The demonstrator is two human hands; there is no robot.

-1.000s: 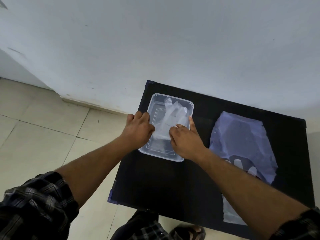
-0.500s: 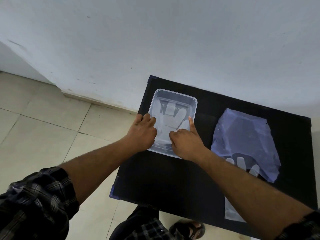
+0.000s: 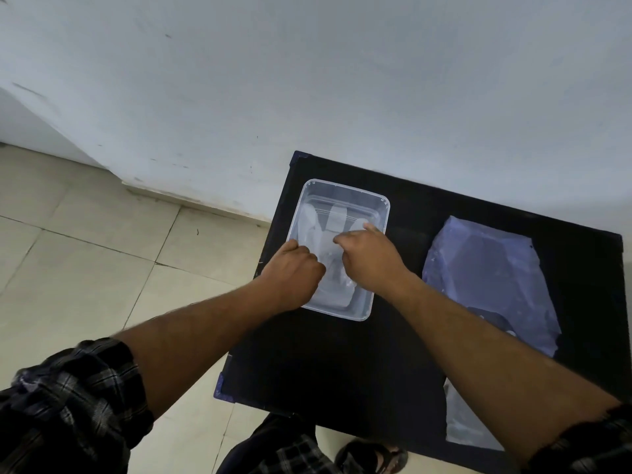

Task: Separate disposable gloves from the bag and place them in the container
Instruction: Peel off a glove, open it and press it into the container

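Note:
A clear rectangular plastic container (image 3: 346,187) stands on the far left part of the black table (image 3: 328,364). A translucent disposable glove (image 3: 337,216) lies inside it, fingers pointing toward the wall. My left hand (image 3: 293,270) is curled over the glove at the container's left rim. Over the container's middle, my right hand (image 3: 371,260) pinches the glove's palm area. To the right lies the bluish translucent bag (image 3: 485,265), flat on the table. My right forearm partly hides another clear glove (image 3: 466,427) near the table's front edge.
The table stands against a white wall (image 3: 342,80). Beige floor tiles (image 3: 85,268) lie to the left. My sandalled foot (image 3: 371,458) shows below the table's front edge.
Both hands have moved farther into the container, toward the wall, and the glove now lies lower and flatter inside it.

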